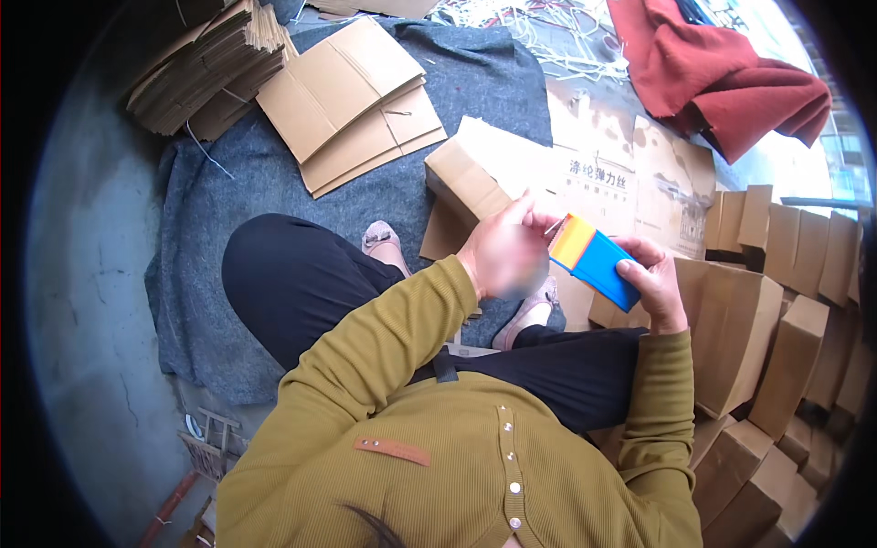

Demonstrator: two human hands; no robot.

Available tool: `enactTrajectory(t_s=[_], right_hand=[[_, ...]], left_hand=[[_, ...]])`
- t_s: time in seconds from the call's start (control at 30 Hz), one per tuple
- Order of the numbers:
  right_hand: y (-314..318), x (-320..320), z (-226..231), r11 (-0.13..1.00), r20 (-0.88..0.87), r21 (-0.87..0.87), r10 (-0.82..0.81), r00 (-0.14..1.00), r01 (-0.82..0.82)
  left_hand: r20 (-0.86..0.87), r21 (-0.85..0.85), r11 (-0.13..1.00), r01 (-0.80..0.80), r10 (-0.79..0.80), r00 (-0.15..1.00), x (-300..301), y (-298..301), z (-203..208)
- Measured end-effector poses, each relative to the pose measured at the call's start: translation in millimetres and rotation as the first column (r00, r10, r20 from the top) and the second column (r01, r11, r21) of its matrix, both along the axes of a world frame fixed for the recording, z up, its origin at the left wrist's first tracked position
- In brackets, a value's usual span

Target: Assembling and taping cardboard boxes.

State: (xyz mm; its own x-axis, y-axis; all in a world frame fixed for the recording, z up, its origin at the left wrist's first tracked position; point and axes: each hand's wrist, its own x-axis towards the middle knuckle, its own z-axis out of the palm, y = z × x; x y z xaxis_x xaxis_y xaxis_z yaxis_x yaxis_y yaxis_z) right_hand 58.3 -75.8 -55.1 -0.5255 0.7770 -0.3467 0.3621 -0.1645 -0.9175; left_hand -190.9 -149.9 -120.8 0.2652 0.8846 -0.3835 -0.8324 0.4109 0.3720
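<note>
My right hand [654, 279] grips a flat, rectangular blue and yellow-orange packet [596, 261] by its blue end, thumb on top. The packet is tilted, its yellow end pointing up and left toward my other hand. My left hand [508, 247] is at that yellow end with its fingertips drawn together. Blur covers much of this hand, so what lies between its fingers cannot be made out. Below and beyond my hands, a small brown carton [469, 183] stands on the floor between my feet and the flattened cardboard.
Folded cardboard sheets [343, 87] lie on a dark blue cloth [215, 210]. A tied cardboard stack [215, 68] stands at the far left. Several brown cartons [735, 333] crowd my right side. Beyond are white straps [571, 41] and a red cloth [708, 78].
</note>
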Motion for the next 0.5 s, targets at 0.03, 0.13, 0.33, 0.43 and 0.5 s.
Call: enactTrajectory(t_s=[0.03,0.13,0.33,0.43,0.5], right_hand=[[0.4,-0.9,-3.0,0.999,-0.011,-0.032,0.008,1.000,-0.009],[-0.7,-8.8,-9.1,0.993,0.034,-0.119,0.017,0.999,-0.013],[-13.4,-27.1,-12.9,0.933,0.224,-0.337,0.211,0.951,-0.128],[-13.3,-33.8,-15.8,0.911,0.176,-0.386,0.229,0.958,-0.147],[-14.4,-36.8,-13.7,0.938,0.029,-0.283,0.217,0.976,-0.200]], left_hand=[[0.086,-0.035,0.999,0.041,-0.038,0.996,-4.3,0.9,-1.6],[-0.126,-0.083,0.997,-0.003,-0.007,0.992,1.1,-2.2,-5.7],[-0.503,-0.101,0.995,0.017,-0.065,0.862,0.1,-7.5,-22.2],[-0.916,0.186,0.982,0.045,0.156,0.370,-9.5,-3.8,-24.9],[-0.867,0.070,0.996,0.048,0.037,0.497,-24.5,5.7,-19.2]])
